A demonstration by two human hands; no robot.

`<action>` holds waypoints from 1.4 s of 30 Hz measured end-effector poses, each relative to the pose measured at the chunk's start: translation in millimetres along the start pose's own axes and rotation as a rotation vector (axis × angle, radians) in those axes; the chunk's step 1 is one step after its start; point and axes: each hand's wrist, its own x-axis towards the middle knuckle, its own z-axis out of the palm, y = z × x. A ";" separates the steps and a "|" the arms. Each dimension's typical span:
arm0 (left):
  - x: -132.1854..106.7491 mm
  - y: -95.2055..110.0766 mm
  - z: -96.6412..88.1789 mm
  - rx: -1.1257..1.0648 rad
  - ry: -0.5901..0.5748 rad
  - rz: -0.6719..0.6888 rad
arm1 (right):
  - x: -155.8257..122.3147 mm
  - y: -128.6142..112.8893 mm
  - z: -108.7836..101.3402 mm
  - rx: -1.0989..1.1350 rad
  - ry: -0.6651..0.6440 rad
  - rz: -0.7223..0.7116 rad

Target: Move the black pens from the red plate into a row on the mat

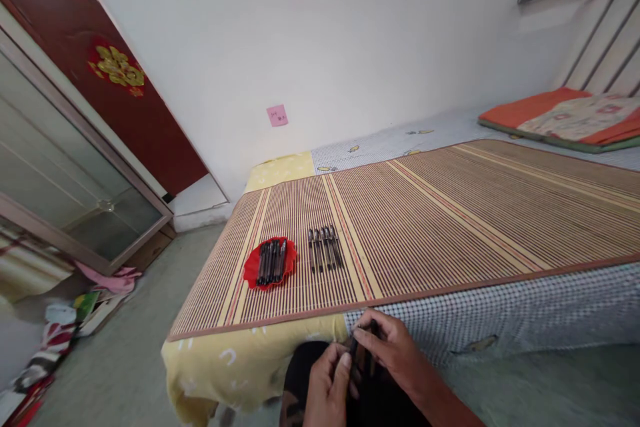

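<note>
My left hand (329, 379) is closed, thumb and fingers pinching the lower part of a dark pen (354, 349). Just to the right, my right hand (389, 345) is closed around the pen's upper end. Another dark piece shows by the right fingers; its kind is not clear. Both hands are in front of the bed's near edge, above my lap. On the mat, several black capped pens (325, 250) lie side by side in a row. Left of them, a red scalloped dish (250, 270) holds several more dark pens (271, 261).
A striped bamboo mat (430, 227) covers most of the bed, over a yellow and checked sheet (250, 353). An orange folded quilt (530, 107) lies at the far right. A glass-panelled door (65, 147) and clothing on the floor (55, 333) are at left.
</note>
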 end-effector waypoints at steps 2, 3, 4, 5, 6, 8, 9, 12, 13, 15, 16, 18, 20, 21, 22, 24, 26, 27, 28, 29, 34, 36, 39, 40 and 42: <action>1.3 -4.4 2.1 -0.091 0.052 -0.020 | 0.1 1.7 -0.1 -0.013 0.019 -0.019; 1.8 -7.3 3.1 -0.129 0.087 -0.028 | 0.0 2.7 0.0 -0.020 0.028 -0.025; 2.2 -10.4 3.8 -0.149 0.121 -0.032 | -0.2 3.8 0.1 -0.025 0.030 -0.025; 2.4 -13.1 3.9 -0.150 0.141 -0.034 | -0.3 4.9 0.2 -0.024 0.027 -0.018; 2.3 -15.2 3.5 -0.136 0.139 -0.034 | -0.4 5.9 0.3 -0.020 0.021 -0.008; 1.7 -16.6 1.6 -0.082 0.083 -0.024 | -0.3 7.3 0.3 -0.011 0.009 0.013; 1.1 -15.9 0.5 -0.049 0.049 -0.010 | -0.1 7.6 0.3 -0.007 0.006 0.021; -0.8 -11.1 -1.3 0.049 -0.019 0.026 | -0.1 6.0 0.6 0.002 0.011 0.031; -1.2 -9.7 -1.3 0.058 -0.032 0.030 | -0.4 5.1 0.9 0.000 0.010 0.033; -1.3 -8.5 -1.0 0.034 -0.047 0.030 | -1.4 3.9 1.3 -0.017 -0.003 0.030; -1.0 -8.6 -1.1 0.014 -0.052 0.028 | -2.0 4.3 1.1 -0.024 -0.016 0.028; 0.2 -9.7 -1.8 -0.016 -0.050 0.019 | -1.8 8.3 -1.8 -0.026 -0.034 0.034; 1.8 -10.6 -3.3 -0.043 -0.025 -0.007 | 2.0 15.9 -8.8 0.006 0.014 0.049; 2.6 -10.7 -4.1 -0.062 -0.010 -0.023 | 6.0 20.2 -13.9 0.024 0.056 0.055; 3.4 -10.5 -4.8 -0.082 0.008 -0.040 | 11.5 24.1 -19.7 0.040 0.099 0.059; 5.0 -9.7 -5.7 -0.120 0.039 -0.068 | 26.6 28.8 -32.4 0.035 0.127 0.055; 6.3 -9.0 -5.9 -0.147 0.048 -0.094 | 45.6 28.0 -44.7 0.000 0.110 0.056; 6.9 -9.1 -5.7 -0.157 0.056 -0.103 | 55.5 26.0 -50.2 -0.023 0.106 0.051; 7.4 -9.6 -5.6 -0.165 0.073 -0.108 | 65.2 23.5 -55.5 -0.058 0.111 0.032; 7.8 -10.4 -5.5 -0.171 0.093 -0.107 | 74.5 21.1 -60.4 -0.110 0.121 0.002; 10.3 -19.1 -6.6 -0.169 0.139 -0.101 | 112.3 22.2 -81.6 -0.560 0.283 -0.151; 11.7 -22.7 -6.9 -0.171 0.136 -0.113 | 123.5 28.4 -86.8 -0.765 0.371 -0.199; 14.0 -26.1 -6.7 -0.174 0.120 -0.122 | 135.5 37.6 -90.3 -0.946 0.401 -0.214; 14.6 -26.6 -6.6 -0.174 0.115 -0.123 | 137.8 40.0 -91.5 -0.964 0.391 -0.204; 15.7 -27.0 -7.3 -0.170 0.111 -0.128 | 139.1 43.3 -96.2 -0.947 0.373 -0.181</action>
